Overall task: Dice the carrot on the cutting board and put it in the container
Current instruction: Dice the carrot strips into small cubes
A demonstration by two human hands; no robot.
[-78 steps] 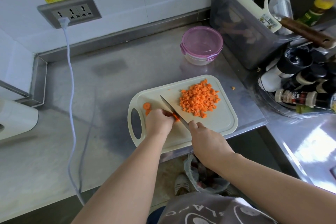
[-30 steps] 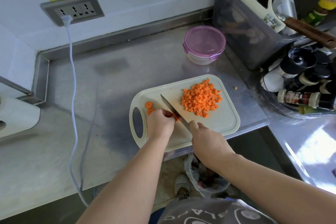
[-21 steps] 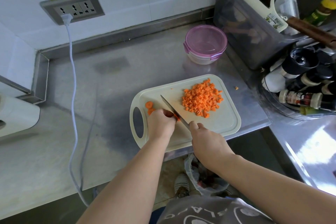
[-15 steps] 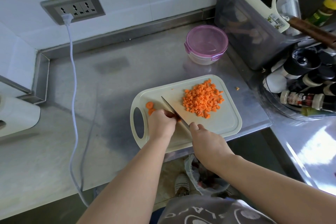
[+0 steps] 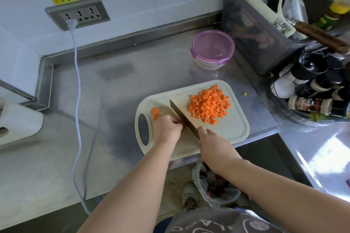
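Observation:
A pale cutting board (image 5: 233, 128) lies at the steel counter's front edge. On its right half sits a heap of diced carrot (image 5: 209, 104). Two carrot slices (image 5: 155, 111) lie near the board's handle hole. My left hand (image 5: 166, 128) is curled over a carrot piece that it almost fully hides. My right hand (image 5: 214, 143) grips the handle of a knife (image 5: 182, 116), whose blade lies flat-tilted against my left fingers, tip pointing away. A round container with a purple lid (image 5: 212, 49) stands behind the board, lid on.
A grey bin of utensils (image 5: 251, 30) and a tray of spice bottles (image 5: 314, 92) crowd the right side. One carrot bit (image 5: 244, 93) lies on the counter. A white cable (image 5: 76, 85) runs from the wall socket (image 5: 77, 15) down the left. A white appliance (image 5: 17, 121) sits far left.
The knife blade has gone from edge-down to tilted, showing its flat side beside my left fingers. Both hands stay in place on the board; the diced heap is unchanged.

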